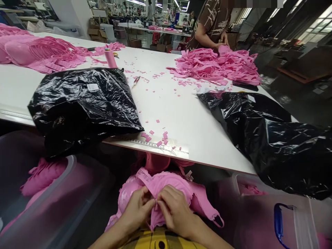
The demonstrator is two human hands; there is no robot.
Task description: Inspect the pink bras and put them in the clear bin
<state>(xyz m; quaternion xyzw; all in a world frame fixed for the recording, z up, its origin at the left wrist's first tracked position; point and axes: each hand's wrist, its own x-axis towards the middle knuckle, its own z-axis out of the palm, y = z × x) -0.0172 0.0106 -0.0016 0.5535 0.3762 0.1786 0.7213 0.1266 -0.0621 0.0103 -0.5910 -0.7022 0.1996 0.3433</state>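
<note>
A pink bra (178, 185) with lace trim lies bunched below the table edge, close to my body. My left hand (140, 205) pinches its fabric near the middle, thumb against fingers. Right beside it, my right hand (175, 207) also pinches the bra, and the fingertips of both hands nearly meet. What exactly sits between the fingertips is too small to make out. One strap or wing of the bra hangs out to the right, ending in a dark loop.
Black plastic bags (85, 103) lie on the white table (178, 114). Pink scraps and a ruler strip (145, 142) are at its edge. Plastic bins (64, 186) with pink garments flank me. Across the table, a person (207, 31) handles a pink pile (218, 65). A thread cone (110, 58) stands left.
</note>
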